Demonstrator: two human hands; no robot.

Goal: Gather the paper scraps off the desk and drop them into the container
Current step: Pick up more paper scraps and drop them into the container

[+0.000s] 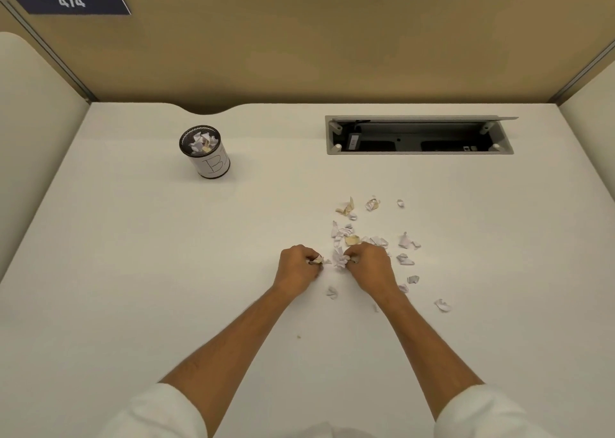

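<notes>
Several crumpled white and tan paper scraps (pixel 376 241) lie scattered on the white desk (pixel 166 271), right of centre. My left hand (pixel 296 266) is closed on a small scrap at the pile's left edge. My right hand (pixel 369 264) pinches a white scrap (pixel 339 258) just beside it. The two hands are almost touching. The container (pixel 206 153), a small round can with a white label and dark rim, stands upright at the back left and holds several scraps.
An open cable tray (pixel 419 135) is recessed into the desk at the back right. Tan partition walls enclose the desk at the back and sides. A tiny crumb (pixel 299 337) lies between my forearms.
</notes>
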